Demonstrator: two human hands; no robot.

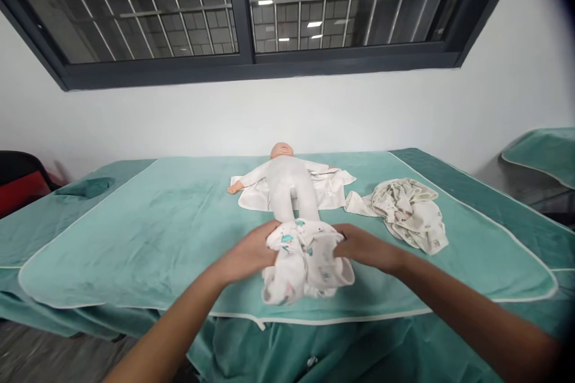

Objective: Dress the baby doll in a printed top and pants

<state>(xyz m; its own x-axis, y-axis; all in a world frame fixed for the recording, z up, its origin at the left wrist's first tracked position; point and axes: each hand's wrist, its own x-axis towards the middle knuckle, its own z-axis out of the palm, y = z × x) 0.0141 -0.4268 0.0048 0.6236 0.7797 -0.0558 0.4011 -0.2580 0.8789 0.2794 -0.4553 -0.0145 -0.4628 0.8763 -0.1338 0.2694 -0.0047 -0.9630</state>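
Observation:
A baby doll (291, 176) with a white cloth body lies on its back, head toward the wall and legs toward me. Bunched white baby pants (309, 257) with teal and pink prints hang at the doll's feet, which they hide. My left hand (258, 245) grips the pants at their left side, the fingertips covered by cloth. On the right side, my right hand (359, 245) is closed on the same garment, its fingers partly inside the fabric. A white baby shirt (332, 188) is spread beneath the doll's torso and arms.
A crumpled printed cream cloth (408, 209) lies right of the doll. Green covers (179, 221) with white edging drape the table. Behind stand a white wall (188, 119) and a dark-framed barred window (245, 42). A red and black chair (20, 182) is at the left.

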